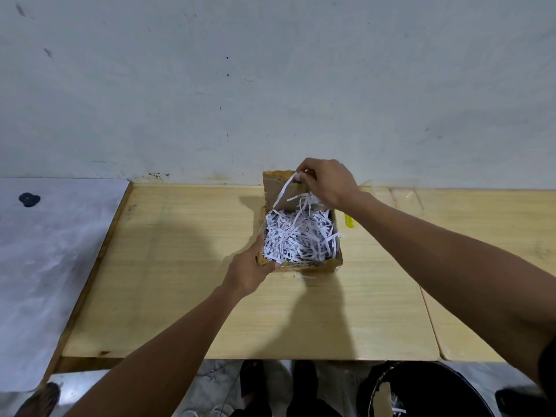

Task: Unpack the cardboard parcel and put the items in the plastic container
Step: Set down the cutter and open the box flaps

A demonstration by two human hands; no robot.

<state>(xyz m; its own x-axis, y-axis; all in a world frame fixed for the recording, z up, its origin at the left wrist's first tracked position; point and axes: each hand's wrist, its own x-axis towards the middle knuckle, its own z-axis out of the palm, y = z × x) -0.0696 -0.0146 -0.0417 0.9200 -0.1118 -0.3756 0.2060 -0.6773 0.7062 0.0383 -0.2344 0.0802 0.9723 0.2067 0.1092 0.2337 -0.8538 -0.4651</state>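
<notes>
sitting near the wall at the table's [186, 296] 12 o'clock edge, the parcel [301, 263] is open, its far flap [278, 191] standing upright. shredded paper [298, 236] fills it to the rim, with a few strips spilling over the 3 o'clock wall; no items show through the paper. the left hand [249, 272] is closed on the parcel's 7 o'clock corner, thumb along the near wall, fingers over the rim. the right hand [328, 183] is at the parcel's 12 o'clock side, above the flap, fingers pinched shut on a few long strips that hang down into the heap. one loose strip [304, 277] lies on the table just in front of the parcel. a yellow object [349, 221], mostly hidden by the right forearm, lies just off the parcel's 3 o'clock wall. the tabletop is bare wood from 6 to 9 o'clock of the parcel, out to its near and left edges. a grey slab [45, 266] adjoins the table at 9 o'clock. below the near edge, at 5 o'clock, a black bin [436, 386] holds some shredded strips and a piece of cardboard.
</notes>
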